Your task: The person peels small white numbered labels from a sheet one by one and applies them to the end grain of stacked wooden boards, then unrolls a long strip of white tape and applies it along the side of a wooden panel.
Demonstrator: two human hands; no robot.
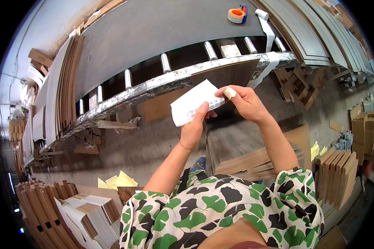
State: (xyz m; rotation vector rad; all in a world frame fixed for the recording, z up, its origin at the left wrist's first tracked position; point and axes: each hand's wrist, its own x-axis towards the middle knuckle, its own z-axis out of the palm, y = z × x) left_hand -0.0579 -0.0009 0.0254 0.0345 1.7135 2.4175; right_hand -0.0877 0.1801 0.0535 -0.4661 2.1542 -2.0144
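While we hold it up in front of us, the white label sheet (194, 103) sits between our two hands, above a stack of wood-grain boards (241, 153) and just below the near edge of the roller conveyor (166, 81). Its long axis runs from lower left to upper right. Our left hand (194, 129) comes up from below, fingers (202, 111) pinched together on the lower edge of the sheet. Our right hand (244, 101) is at the sheet's upper right end, fingers closed on that corner, with a pale wrap on one fingertip (230, 92). Both hands touch the sheet; the right one is at the end that points toward the conveyor.

Beyond it, a grey board (153, 37) lies on the conveyor rollers, with a tape roll in an orange dispenser (237, 15) at its far edge and a white strip (269, 37) trailing down over the near rail. More boards stand stacked on edge to the left (66, 83) and right (336, 174), and folded cartons (87, 216) lie at lower left.
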